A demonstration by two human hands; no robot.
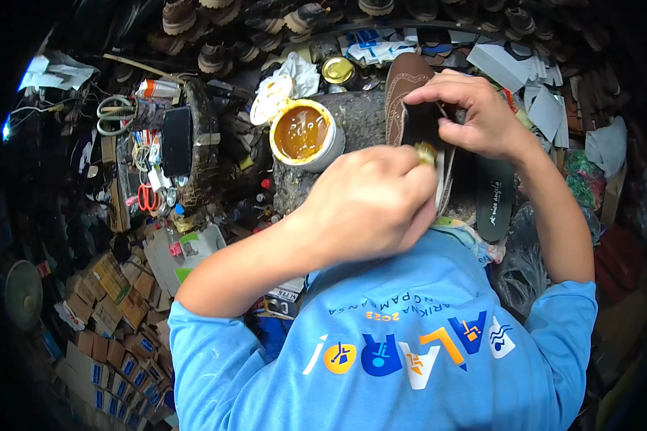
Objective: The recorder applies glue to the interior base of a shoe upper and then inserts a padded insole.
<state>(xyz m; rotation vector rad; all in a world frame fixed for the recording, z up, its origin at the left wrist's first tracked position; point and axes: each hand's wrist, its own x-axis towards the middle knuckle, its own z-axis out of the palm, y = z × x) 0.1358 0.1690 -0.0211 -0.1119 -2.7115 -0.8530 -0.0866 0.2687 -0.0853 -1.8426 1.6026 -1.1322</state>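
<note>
Holding brown shoe (pixel 404 93), toe pointing away

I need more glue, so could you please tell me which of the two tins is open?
The larger white tin nearest the left hand, showing amber glue; the smaller one behind keeps its gold lid.

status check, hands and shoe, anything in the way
Left hand gripping a glue-tipped applicator. Right hand holding brown shoe. Open glue can beside; nothing blocking.

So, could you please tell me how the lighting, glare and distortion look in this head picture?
Head view: strong fisheye bending with black corners; the left side is dim; the left hand and right hand on the brown shoe are evenly lit and sharp; the open glue tin shows glossy glare.
</note>
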